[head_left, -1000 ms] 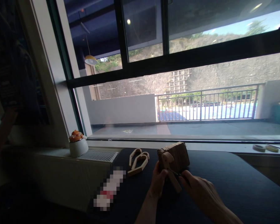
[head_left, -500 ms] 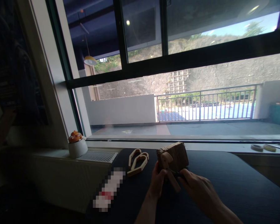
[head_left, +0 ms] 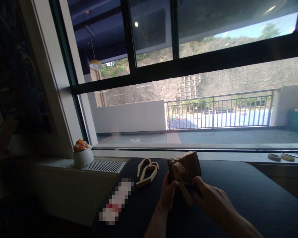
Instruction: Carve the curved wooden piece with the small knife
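Observation:
My left hand [head_left: 167,195] is closed around a pale wooden piece [head_left: 185,194] with a curved, hook-like head and a straight leg. Behind that piece, tilted up, stands a dark, rough-edged wooden block [head_left: 191,164]; whether my left fingers also grip it is hidden. In my right hand [head_left: 212,196] is a slim dark-handled tool [head_left: 194,188], its thin shaft directed at the wooden piece. The tip is too small to make out. To the left, two similar pale wooden frames [head_left: 149,175] with curved heads lie overlapping on the black table [head_left: 240,191].
A blurred-out white and red item [head_left: 116,201] lies on the table's left side. A white pot with an orange top [head_left: 83,155] stands on the vented ledge [head_left: 104,166]. Tape rolls [head_left: 274,157] rest on the sill at right. A person's arm [head_left: 3,138] shows at far left.
My right hand has shifted slightly right with the tool, drawing it back a little from the wooden piece. My left hand, wooden piece and block stay nearly in place.

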Tool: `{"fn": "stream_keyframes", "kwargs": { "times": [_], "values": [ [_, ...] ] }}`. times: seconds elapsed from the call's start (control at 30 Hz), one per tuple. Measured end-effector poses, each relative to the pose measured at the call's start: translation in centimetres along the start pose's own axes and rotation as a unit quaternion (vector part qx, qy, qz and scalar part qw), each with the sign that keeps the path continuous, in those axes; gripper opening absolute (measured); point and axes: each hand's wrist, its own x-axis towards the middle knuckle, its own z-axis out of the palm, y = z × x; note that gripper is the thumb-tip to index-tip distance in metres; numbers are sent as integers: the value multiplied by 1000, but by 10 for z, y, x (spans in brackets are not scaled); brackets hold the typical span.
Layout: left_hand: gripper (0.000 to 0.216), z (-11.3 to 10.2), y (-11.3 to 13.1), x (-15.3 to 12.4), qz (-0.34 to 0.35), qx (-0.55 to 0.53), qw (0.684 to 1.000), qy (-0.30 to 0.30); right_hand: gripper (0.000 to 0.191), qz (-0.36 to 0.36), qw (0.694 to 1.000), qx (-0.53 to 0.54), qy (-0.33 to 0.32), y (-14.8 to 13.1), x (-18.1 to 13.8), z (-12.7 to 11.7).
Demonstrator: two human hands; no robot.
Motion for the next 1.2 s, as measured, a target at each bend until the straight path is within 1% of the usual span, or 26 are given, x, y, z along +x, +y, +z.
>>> {"fn": "stream_keyframes", "kwargs": {
  "times": [0.1, 0.2, 0.43, 0.53, 0.6, 0.67, 0.73, 0.9, 1.0, 1.1, 1.2],
  "values": [
    [42, -1, -2, 1, -1, -8, 1000, 0, 8, -25, 999, -4, 21, 1, 0, -2],
    [43, -2, -3, 1, 0, -12, 1000, 2, 7, -40, 998, -12, 41, 0, 0, 0],
    [44, -1, -2, 1, 2, -24, 1000, 0, 16, -26, 997, -30, 63, -4, 1, 6],
    [43, -2, -3, 1, 2, -26, 1000, -7, 20, -13, 998, -45, 52, -6, 2, 4],
    [43, -3, -4, 2, 3, -27, 1000, -8, 16, -14, 998, -45, 37, -8, 2, 2],
    [43, -4, -5, 2, 3, -26, 1000, -9, 7, -22, 999, -31, 23, -7, 1, -1],
    [43, -4, -6, 2, 4, -22, 1000, -13, 8, -35, 999, -26, 19, -6, 0, -2],
    [42, -4, -7, 3, 4, -24, 1000, -1, 13, -73, 992, -84, 61, 2, 0, 0],
    [42, -3, -7, 2, 1, -23, 1000, 2, 13, -87, 989, -90, 81, 4, -1, 3],
    [42, -3, -7, 2, 3, -22, 1000, 0, 14, -72, 992, -80, 62, 0, -1, 5],
    [43, -4, -9, 3, 0, -21, 1000, 6, 18, -17, 998, -65, 17, -3, 0, 6]
  ]
}}
